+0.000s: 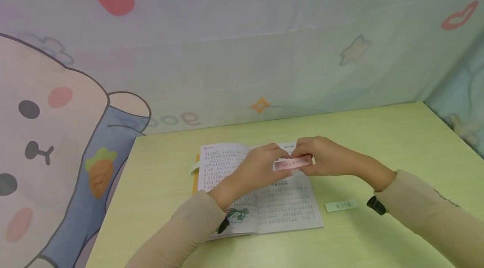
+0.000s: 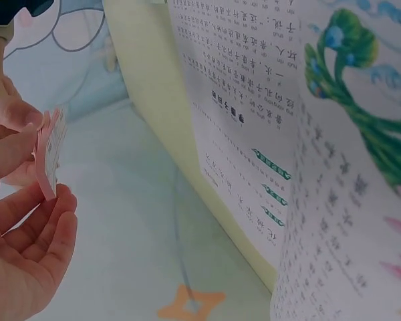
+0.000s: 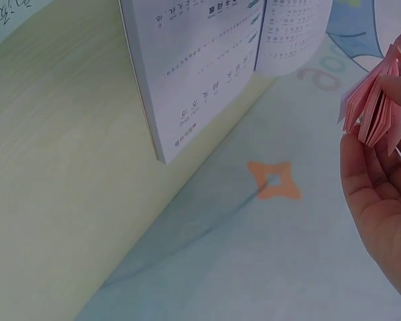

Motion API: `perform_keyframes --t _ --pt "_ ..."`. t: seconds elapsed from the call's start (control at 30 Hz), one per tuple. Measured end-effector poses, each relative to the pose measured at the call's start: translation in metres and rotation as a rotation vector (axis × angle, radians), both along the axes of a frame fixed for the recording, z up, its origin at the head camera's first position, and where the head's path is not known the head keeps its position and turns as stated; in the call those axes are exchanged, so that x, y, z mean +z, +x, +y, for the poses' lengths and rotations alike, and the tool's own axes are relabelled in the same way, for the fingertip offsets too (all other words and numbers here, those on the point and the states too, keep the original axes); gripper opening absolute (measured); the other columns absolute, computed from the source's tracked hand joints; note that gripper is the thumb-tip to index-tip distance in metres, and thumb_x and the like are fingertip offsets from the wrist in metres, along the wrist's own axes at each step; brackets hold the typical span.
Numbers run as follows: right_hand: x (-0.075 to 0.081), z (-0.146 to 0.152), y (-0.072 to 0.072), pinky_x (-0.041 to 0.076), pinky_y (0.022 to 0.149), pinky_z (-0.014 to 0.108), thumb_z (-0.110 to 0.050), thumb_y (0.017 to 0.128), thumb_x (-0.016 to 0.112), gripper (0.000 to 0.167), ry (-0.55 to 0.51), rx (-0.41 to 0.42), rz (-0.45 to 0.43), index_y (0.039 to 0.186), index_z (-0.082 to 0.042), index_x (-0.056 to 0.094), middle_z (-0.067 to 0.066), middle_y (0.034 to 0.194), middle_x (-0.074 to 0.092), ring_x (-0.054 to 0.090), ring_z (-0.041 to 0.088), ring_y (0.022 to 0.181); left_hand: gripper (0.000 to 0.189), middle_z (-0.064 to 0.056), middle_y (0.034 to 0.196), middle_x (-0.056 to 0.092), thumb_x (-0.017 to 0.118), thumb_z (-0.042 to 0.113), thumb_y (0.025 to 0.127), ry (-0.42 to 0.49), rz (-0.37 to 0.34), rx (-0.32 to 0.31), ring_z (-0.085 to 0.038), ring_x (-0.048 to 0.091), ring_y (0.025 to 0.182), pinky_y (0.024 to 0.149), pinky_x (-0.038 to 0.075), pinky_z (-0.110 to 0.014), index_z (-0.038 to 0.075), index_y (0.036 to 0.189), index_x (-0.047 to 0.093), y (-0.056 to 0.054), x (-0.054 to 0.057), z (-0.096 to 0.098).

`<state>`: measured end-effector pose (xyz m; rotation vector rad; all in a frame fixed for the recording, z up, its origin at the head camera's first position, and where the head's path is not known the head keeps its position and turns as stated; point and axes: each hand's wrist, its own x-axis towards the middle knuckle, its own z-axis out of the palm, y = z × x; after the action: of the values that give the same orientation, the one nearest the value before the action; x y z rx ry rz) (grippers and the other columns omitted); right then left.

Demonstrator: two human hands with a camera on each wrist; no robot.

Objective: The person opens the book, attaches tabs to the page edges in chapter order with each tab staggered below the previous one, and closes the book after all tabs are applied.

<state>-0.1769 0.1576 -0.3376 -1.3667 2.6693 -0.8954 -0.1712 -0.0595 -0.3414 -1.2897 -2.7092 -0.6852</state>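
Note:
A thin pad of pink sticky notes (image 1: 293, 163), with handwriting on its top sheet, is held above an open book (image 1: 287, 209). My left hand (image 1: 255, 169) pinches the pad's left end between thumb and fingers. The other end is gripped by my right hand (image 1: 327, 156). From the right wrist view, the pad's (image 3: 373, 110) pink sheets look fanned apart at the edge. In the left wrist view the pad (image 2: 50, 154) bends slightly, with fingertips of both hands on it. Part of the book's pages lies hidden behind the hands and left forearm.
A pale green handwritten sticky note (image 1: 341, 206) lies on the yellow-green table (image 1: 378, 133), right of the book. Another pale green strip (image 1: 195, 168) sticks out past the book's left edge. Behind the table hangs a printed cloth (image 1: 227, 70) with cartoon figures.

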Motion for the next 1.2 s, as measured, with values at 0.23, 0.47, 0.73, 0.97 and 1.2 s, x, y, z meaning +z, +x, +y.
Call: perform_keyframes --t 0.23,0.47,0.73,0.97,1.2 --pt "0.0007 -0.0041 -0.0006 0.039 0.055 0.02 0.0 0.077 0.067 0.019 0.0 -0.002 -0.005 0.09 -0.014 0.068 -0.01 0.073 0.048 0.042 0.005 0.062 0.025 -0.001 0.091 0.064 0.073 0.023 0.082 0.057 0.018 -0.004 -0.01 0.057 0.077 0.066 0.046 -0.015 0.006 0.1 0.069 -0.0001 -0.0015 0.0007" --pt "0.0048 -0.0055 0.001 0.039 0.056 0.02 0.002 0.077 0.066 0.021 -0.005 -0.011 -0.044 0.09 -0.014 0.069 -0.009 0.073 0.05 0.042 0.006 0.063 0.022 -0.001 0.089 0.066 0.074 0.021 0.081 0.068 0.017 0.003 -0.008 0.056 0.075 0.064 0.045 -0.013 0.006 0.097 0.07 0.0012 0.0004 0.0002" --pt "0.0052 -0.0062 0.0015 0.042 0.058 0.021 -0.002 0.079 0.067 0.02 0.001 -0.023 -0.061 0.095 -0.013 0.07 -0.01 0.078 0.054 0.046 0.007 0.065 0.02 0.0 0.086 0.066 0.075 0.02 0.08 0.095 0.03 -0.005 -0.008 0.055 0.071 0.062 0.044 -0.014 0.006 0.094 0.07 0.0015 -0.0006 -0.0003" --pt "0.0014 -0.0052 0.0004 0.043 0.058 0.022 -0.002 0.079 0.067 0.022 -0.016 -0.022 -0.088 0.096 -0.015 0.07 -0.01 0.08 0.055 0.047 0.007 0.066 0.019 0.001 0.085 0.066 0.074 0.021 0.081 0.102 0.031 -0.008 -0.007 0.054 0.071 0.062 0.043 -0.014 0.007 0.094 0.07 0.0019 -0.0016 -0.0016" --pt "-0.0041 -0.0021 -0.0014 0.048 0.063 0.024 -0.004 0.081 0.068 0.021 -0.083 -0.026 -0.134 0.097 -0.018 0.068 -0.01 0.089 0.059 0.052 0.008 0.073 0.019 0.0 0.086 0.066 0.074 0.018 0.08 0.13 0.049 -0.019 -0.007 0.054 0.07 0.061 0.043 -0.013 0.007 0.095 0.07 0.0027 0.001 -0.0033"
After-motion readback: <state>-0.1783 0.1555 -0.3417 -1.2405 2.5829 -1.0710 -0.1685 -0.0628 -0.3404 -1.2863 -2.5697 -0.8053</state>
